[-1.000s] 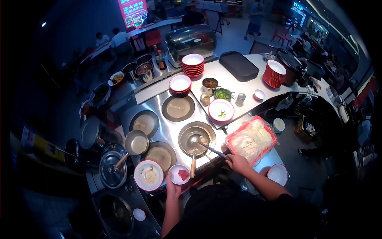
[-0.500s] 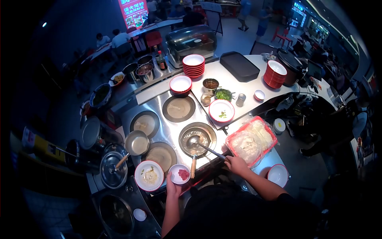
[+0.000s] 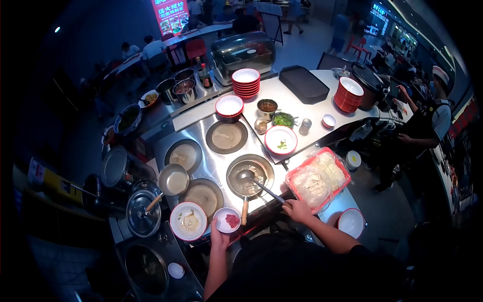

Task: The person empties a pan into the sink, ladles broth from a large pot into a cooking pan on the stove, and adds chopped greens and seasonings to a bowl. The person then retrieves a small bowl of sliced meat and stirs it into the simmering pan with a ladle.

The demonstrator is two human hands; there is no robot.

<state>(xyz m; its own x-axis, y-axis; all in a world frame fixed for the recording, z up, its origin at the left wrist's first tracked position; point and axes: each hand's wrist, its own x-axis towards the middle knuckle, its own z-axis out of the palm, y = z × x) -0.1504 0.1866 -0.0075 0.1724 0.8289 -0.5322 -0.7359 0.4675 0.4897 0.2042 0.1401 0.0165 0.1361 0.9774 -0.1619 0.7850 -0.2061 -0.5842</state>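
Note:
My left hand (image 3: 219,236) grips a small white bowl (image 3: 221,221) with red raw meat (image 3: 232,220) in it, just left of the pan's wooden handle. In my right hand (image 3: 299,210) is the dark handle of a ladle (image 3: 272,193). The ladle's head dips into a pan (image 3: 269,174) that holds liquid, set on the steel cooktop. Left of the small bowl stands a red-rimmed bowl (image 3: 178,223) with pale contents and some green bits. Behind the pan, another red-rimmed bowl (image 3: 271,142) has chopped greens in it.
A red tray (image 3: 292,181) of plastic-covered pale food, perhaps noodles, lies right of the pan. A saucepan (image 3: 173,179) rests among round burners (image 3: 226,137). Stacked bowls (image 3: 245,89), a dish of greens (image 3: 283,120) and a shaker (image 3: 305,127) stand behind. A co-worker (image 3: 427,121) stands far right.
The ladle's head has shifted very slightly within the pan, and my right hand has moved down a little. My left hand keeps its place. The co-worker at far right has come more upright into view.

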